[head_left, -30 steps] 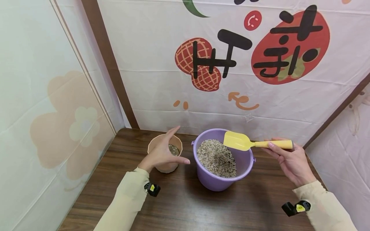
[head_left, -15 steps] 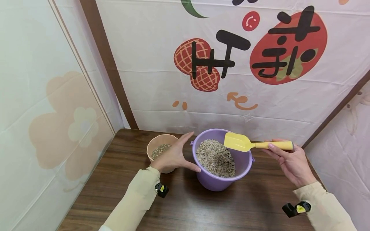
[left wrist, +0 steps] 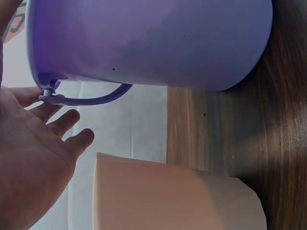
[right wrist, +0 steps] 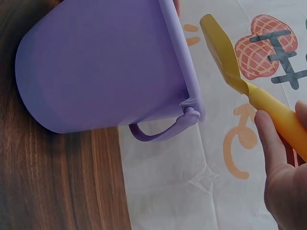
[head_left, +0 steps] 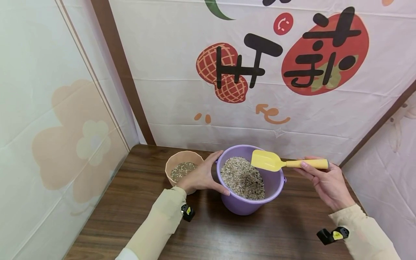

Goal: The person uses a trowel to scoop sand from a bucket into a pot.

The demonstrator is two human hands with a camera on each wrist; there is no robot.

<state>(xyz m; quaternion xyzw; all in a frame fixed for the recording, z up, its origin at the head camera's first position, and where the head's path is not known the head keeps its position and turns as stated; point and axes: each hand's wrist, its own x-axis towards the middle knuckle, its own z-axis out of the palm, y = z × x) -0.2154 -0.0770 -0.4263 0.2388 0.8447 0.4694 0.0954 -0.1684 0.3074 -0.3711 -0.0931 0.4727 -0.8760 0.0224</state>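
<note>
The white cloth backdrop fills the far side, printed with a red peanut and a bigger red shape under bold black characters. Below it stretches the dark wood-grain table, and in from the near edge come two cream sleeves. Centre stage, the purple bucket stands upright on the wood, its handle dropped below the rim. Just beside it, on the left and well back on the table, sits the peach faceted pot, a clear gap between the two.

And here's the left hand, spread wide at the bucket's left rim: thumb out along the near side, fingers extended toward the far side, touching the bucket without curling round it. Over on the right, the right hand has fingers and thumb closed firmly on the handle of the yellow hand trowel, its blade up over the bucket's far right rim.

Pale, speckled grit lies heaped in the bucket, darker in one patch; a smaller, browner layer of grains shows inside the pot. Smallest of all, a black wrist camera rides each cuff.
</note>
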